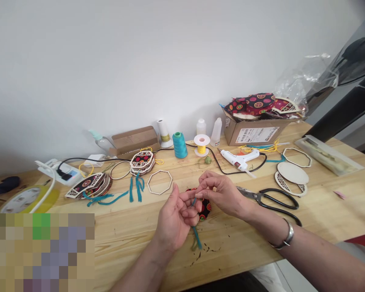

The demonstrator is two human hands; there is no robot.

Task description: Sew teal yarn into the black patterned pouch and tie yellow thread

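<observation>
Both hands meet over the front middle of the wooden table. My left hand (180, 211) is closed, palm up, around a teal tassel (196, 238) whose loose end hangs below the fingers. My right hand (219, 194) pinches at the tassel's upper end, thumb and forefinger touching the left fingertips. Whether it grips the same strand or a finer thread is too small to tell. Behind the hands lies a black patterned fabric piece (205, 209) with red and orange motifs, partly covered by them. Black-handled scissors (270, 199) rest right of my right hand.
A white glue gun (241, 158) with a black cord lies behind. Thread spools (179, 146), bottles (216, 133) and a cardboard box (252, 132) of fabric stand along the wall. An octagonal wooden frame (159, 172) and stacked ornaments (142, 163) are left; wooden pieces (293, 173) lie right.
</observation>
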